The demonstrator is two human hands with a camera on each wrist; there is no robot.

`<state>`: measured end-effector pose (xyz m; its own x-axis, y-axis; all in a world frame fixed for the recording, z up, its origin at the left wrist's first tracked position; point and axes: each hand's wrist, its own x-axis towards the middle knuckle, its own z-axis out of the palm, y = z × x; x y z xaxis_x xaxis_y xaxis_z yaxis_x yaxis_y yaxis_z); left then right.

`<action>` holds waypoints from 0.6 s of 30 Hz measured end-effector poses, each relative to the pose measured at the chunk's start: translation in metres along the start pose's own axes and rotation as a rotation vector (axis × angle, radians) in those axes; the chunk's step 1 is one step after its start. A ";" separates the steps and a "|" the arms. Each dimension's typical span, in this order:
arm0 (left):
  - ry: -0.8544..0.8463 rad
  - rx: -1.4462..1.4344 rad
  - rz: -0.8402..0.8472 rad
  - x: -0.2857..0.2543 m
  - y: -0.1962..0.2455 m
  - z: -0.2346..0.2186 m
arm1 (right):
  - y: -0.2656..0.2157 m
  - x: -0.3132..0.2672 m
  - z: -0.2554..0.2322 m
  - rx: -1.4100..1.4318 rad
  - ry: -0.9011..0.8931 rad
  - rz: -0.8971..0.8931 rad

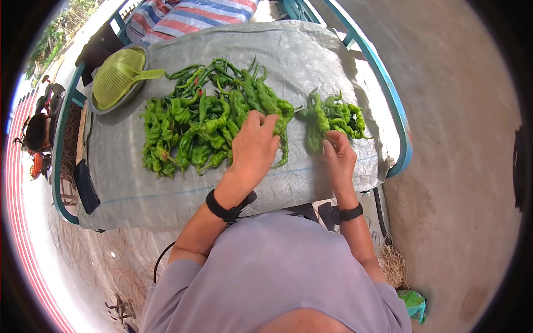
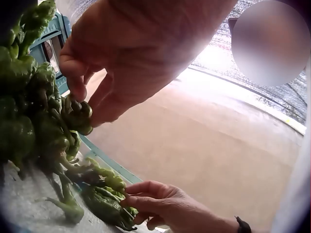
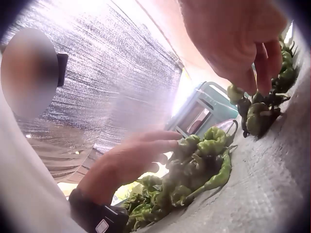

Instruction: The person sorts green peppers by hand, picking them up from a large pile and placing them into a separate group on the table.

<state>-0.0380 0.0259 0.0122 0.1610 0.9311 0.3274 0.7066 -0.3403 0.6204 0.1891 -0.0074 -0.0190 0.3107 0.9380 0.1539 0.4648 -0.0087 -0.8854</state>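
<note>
A big heap of wrinkled green peppers [image 1: 194, 119] lies on a grey woven sheet [image 1: 300, 61]. My left hand [image 1: 255, 141] is at the heap's right edge, its thumb and fingertips pinching a green pepper [image 2: 83, 119] in the left wrist view. Apart from the heap, to the right, lies a smaller pile of green peppers [image 1: 344, 116]. There my right hand [image 1: 340, 158] pinches the near end of a long green pepper [image 1: 315, 125] between thumb and fingers. The right hand's fingertips [image 3: 262, 80] partly hide that pepper in the right wrist view.
A yellow-green colander [image 1: 116, 77] sits in a metal basin [image 1: 102, 108] at the back left. A dark phone [image 1: 86, 187] lies at the left edge. Blue-green metal rails [image 1: 397, 111] run along the sides, and a striped bag [image 1: 200, 16] is at the far end.
</note>
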 end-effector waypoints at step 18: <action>-0.027 -0.342 -0.203 -0.002 0.004 -0.008 | -0.009 0.003 -0.014 -0.137 0.041 -0.136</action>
<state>-0.0410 0.0222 0.0195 0.0630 0.9855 0.1574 0.4561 -0.1687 0.8738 0.1971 -0.0094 -0.0044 0.2692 0.9189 0.2884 0.6128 0.0675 -0.7873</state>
